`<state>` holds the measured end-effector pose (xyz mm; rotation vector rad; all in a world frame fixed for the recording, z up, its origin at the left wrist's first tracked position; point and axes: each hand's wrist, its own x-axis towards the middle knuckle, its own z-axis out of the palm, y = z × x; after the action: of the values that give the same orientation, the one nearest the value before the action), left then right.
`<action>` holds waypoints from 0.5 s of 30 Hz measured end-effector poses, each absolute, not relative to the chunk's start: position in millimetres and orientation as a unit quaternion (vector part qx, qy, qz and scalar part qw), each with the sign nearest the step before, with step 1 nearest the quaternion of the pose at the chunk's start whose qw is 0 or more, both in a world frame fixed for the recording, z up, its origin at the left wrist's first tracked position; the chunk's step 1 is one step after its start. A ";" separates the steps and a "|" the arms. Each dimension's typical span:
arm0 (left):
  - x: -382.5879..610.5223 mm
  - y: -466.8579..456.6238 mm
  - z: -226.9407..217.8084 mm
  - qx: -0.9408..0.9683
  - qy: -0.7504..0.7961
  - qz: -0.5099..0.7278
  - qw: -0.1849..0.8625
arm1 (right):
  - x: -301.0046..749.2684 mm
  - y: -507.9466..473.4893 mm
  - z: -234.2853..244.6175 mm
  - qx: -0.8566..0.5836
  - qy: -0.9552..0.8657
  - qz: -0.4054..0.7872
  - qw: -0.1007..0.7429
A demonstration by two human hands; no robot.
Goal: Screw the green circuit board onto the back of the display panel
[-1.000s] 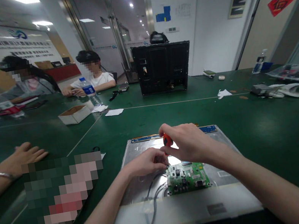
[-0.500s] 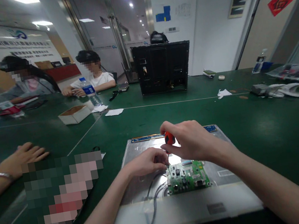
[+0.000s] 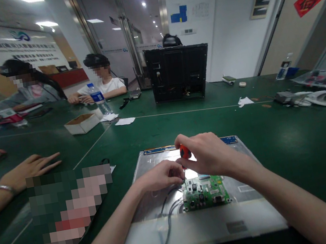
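Observation:
A silver metal panel (image 3: 253, 207) lies flat on the green table (image 3: 295, 140) in front of me, with a small green circuit board (image 3: 205, 192) on its middle. My right hand (image 3: 208, 154) is closed around a screwdriver with an orange-red handle (image 3: 184, 151), held upright over the board's far left corner. My left hand (image 3: 160, 176) pinches at the screwdriver's tip by that same corner; what its fingers hold is hidden. Grey cables (image 3: 167, 218) run from the board toward me.
A co-worker's hands (image 3: 29, 168) rest flat on the table at left. An upright black monitor back (image 3: 178, 73) stands across the table, with a cardboard box (image 3: 81, 123), a water bottle (image 3: 97, 97), paper scraps and two seated people beyond. White parts (image 3: 306, 97) lie at right.
My hands stay at the board's corner, the right one shifting slightly around the handle. At left, the co-worker's fingers stretched forward and a second hand came into view.

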<state>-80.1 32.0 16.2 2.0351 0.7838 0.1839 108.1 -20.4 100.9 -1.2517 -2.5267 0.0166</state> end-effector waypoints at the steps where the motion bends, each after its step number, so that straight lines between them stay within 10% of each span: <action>1: -80.0 32.0 16.2 0.826 0.317 0.076 0.460 | 108.0 -20.6 100.9 -0.438 -0.885 0.006 0.160; 15: -81.0 32.2 13.8 0.815 0.324 0.062 0.476 | 107.1 -21.6 102.0 -0.433 -0.886 0.015 0.164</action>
<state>-81.0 32.2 13.8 1.9912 0.7924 0.1515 107.1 -21.6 102.0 -1.2335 -2.5271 0.0414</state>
